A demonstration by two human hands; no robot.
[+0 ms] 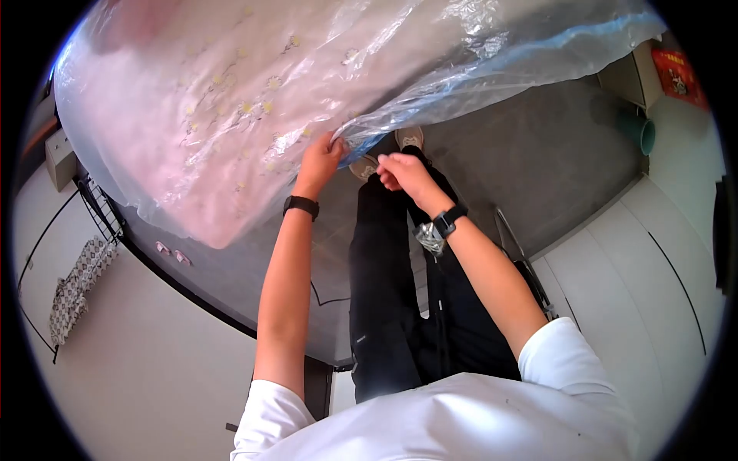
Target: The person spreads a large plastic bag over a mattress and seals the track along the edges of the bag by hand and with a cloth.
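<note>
Plastic bag [500,88], clear, pink floral fabric [231,123] inside: left hand [319,165] pinching its edge, right hand [407,177] curled nearby, grasp indeterminable; edge best held taut, gently.

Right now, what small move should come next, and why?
Probably bring the right hand to the blue strip of the plastic bag, beside the left hand: the left pinches gathered plastic there, while the right hovers nearby, its fingers off the bag.

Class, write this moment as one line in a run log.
left hand: pinching clear plastic bag near its blue strip | right hand: fingers curled, apart from bag | inside bag: pink flowered cloth
</note>
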